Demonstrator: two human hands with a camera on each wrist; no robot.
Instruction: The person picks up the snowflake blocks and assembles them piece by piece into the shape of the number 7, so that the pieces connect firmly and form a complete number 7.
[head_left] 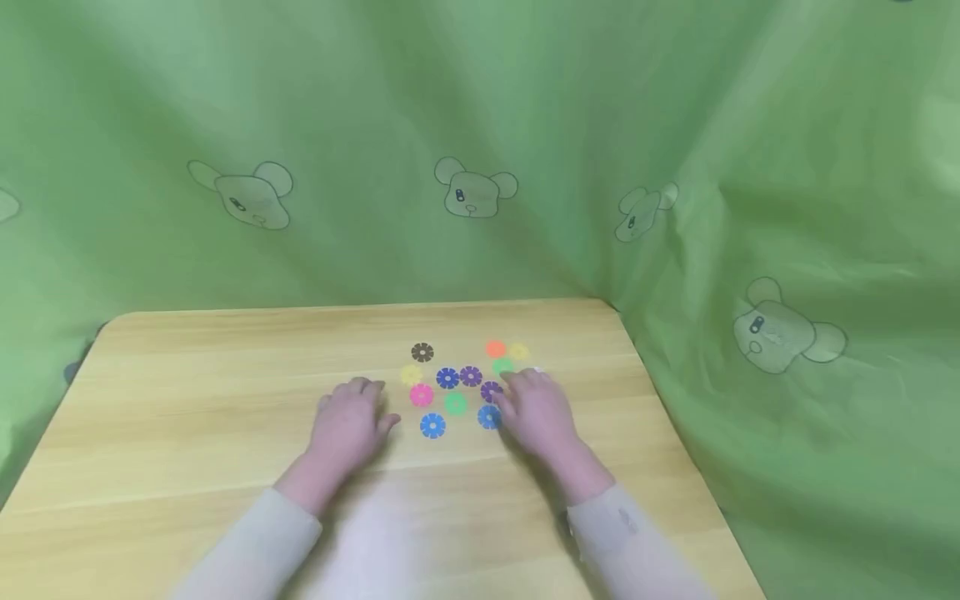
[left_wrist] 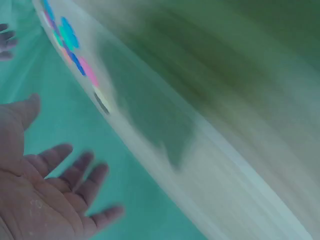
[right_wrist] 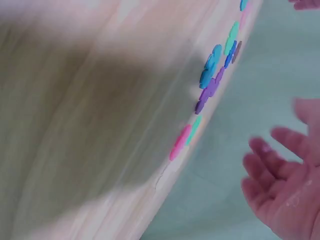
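Several flat notched plastic discs in different colours lie on the wooden table. My left hand [head_left: 348,423] is just left of them, fingers loosely spread and holding nothing; a pink disc [head_left: 422,395] and a light blue disc [head_left: 432,426] are nearest to it. Over the right edge of the group is my right hand [head_left: 538,412], palm down with relaxed fingers. In the head view it overlaps a second light blue disc [head_left: 488,417] and a purple disc [head_left: 491,392]. Its empty palm shows in the right wrist view, where another pink disc [right_wrist: 180,143], hidden in the head view, appears.
A brown disc [head_left: 422,352] lies at the back left of the group, an orange disc [head_left: 496,349] at the back right. Dark blue [head_left: 447,378] and green [head_left: 455,404] discs are in the middle. Green cloth [head_left: 360,242] hangs behind and to the right of the table [head_left: 187,417].
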